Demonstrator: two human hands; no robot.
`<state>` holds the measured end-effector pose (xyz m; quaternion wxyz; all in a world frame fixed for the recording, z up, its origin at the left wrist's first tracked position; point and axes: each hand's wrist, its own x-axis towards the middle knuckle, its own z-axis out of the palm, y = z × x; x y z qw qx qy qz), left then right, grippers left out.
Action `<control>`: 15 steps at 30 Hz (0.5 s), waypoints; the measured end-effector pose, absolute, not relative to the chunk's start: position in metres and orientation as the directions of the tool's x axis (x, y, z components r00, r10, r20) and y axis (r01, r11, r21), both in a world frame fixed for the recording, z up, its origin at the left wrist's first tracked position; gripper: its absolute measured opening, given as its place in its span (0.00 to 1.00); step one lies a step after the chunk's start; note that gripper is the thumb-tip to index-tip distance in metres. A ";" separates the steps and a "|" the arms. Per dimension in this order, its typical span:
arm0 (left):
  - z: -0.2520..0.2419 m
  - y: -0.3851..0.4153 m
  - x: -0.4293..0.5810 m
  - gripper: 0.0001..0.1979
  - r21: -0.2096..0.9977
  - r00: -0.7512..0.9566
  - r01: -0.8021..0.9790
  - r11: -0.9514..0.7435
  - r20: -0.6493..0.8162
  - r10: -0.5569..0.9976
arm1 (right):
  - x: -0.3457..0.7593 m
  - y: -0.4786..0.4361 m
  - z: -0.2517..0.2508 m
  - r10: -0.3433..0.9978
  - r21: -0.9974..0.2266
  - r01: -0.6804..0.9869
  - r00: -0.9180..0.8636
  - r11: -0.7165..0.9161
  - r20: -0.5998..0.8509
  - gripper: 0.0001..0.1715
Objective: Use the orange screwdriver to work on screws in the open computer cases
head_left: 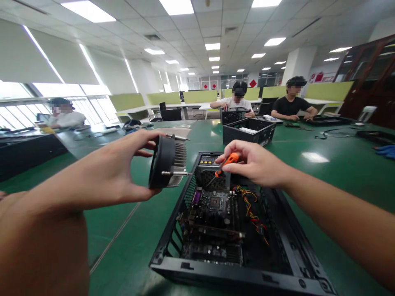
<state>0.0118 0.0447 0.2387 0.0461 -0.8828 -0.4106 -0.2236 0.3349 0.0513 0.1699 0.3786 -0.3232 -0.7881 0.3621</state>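
My left hand (123,170) grips a CPU cooler (163,162) by its black round fan side. Its metal fins and mounting screws face right, held up in the air left of the computer case (194,267). In my right hand (249,162) is an orange screwdriver (230,160), its thin shaft slanting down to the left above the case. The case lies on its side, uncovered. Inside show the motherboard (226,221) with a bare CPU socket (216,202), the power supply (212,177) at the far end, and a bundle of coloured cables (251,213).
The case stands on a green table (120,242). Another black case (247,131) is farther back. Two people (237,100) (294,100) work across the table, and a third person (66,115) sits at far left. Blue gloves (387,151) lie at the right edge.
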 end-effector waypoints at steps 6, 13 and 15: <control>0.224 0.025 -0.015 0.51 0.102 0.527 0.773 -0.626 0.447 0.723 | 0.280 0.091 0.135 0.772 -0.577 0.547 -0.578 0.607 0.265 0.09; 0.226 0.031 0.020 0.48 0.068 0.663 0.704 -0.707 0.294 0.688 | 0.313 0.081 0.174 0.816 -0.370 0.732 -0.460 0.572 0.351 0.18; 0.225 0.045 0.055 0.48 0.036 0.745 0.654 -0.755 0.139 0.652 | 0.332 0.079 0.184 0.798 -0.294 0.798 -0.344 0.526 0.495 0.17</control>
